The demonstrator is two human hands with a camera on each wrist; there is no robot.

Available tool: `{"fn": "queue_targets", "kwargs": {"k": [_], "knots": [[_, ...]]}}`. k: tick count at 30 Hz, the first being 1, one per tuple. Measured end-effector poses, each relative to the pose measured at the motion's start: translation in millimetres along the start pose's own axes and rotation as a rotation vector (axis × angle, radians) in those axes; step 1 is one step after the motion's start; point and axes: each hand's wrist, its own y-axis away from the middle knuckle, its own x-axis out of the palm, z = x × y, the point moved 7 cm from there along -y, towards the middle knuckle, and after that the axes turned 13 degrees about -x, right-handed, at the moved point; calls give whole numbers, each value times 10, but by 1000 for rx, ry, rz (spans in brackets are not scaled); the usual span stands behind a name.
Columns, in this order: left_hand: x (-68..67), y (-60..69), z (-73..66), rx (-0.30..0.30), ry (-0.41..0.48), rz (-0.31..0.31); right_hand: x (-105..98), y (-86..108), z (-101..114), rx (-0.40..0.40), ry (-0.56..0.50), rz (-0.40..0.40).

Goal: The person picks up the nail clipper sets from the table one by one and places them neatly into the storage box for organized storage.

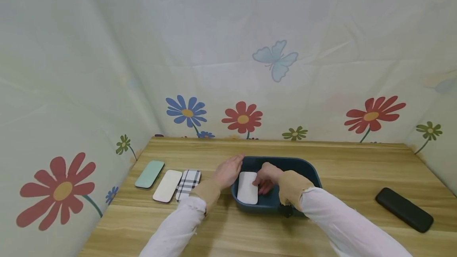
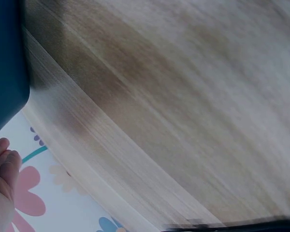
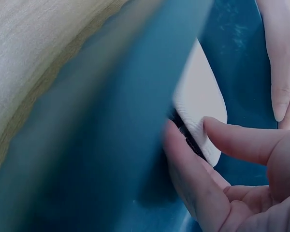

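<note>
Fingers of the right hand [image 1: 268, 173] pinch the right edge of a white rounded case [image 1: 247, 188] inside a dark-blue tub [image 1: 257, 208] in the head view; the left hand [image 1: 228, 171], fingers straight, lies along the tub's left rim. Left wrist: those fingers show beside the tub. Right wrist: thumb on the case's textured white edge, fingers near its dark side.

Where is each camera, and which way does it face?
Head: on the head, forward and down at table and bin; left hand, right hand, sleeves show.
Left wrist: on that wrist, facing table and bin's outside; left hand lower left.
Right wrist: on that wrist, facing into bin; right hand pinches white case, left hand upper right.
Head and right wrist share the white case.
</note>
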Motion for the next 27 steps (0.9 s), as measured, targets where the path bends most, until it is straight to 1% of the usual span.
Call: {"fn": "queue_targets", "kwargs": {"k": [5, 8, 14, 21, 27], "knots": [[12, -6, 5, 4, -4, -13, -2, -8, -7, 9, 16, 6], [51, -31, 25, 4, -7, -13, -6, 7, 7, 11, 27, 9], [65, -36, 29, 9, -4, -13, -20, 34, 2, -1, 7, 17], [74, -38, 27, 9, -11, -8, -107, 100, 43, -9, 40, 8], [62, -32, 26, -4, 4, 2, -176, 116, 58, -17, 37, 35]]}}
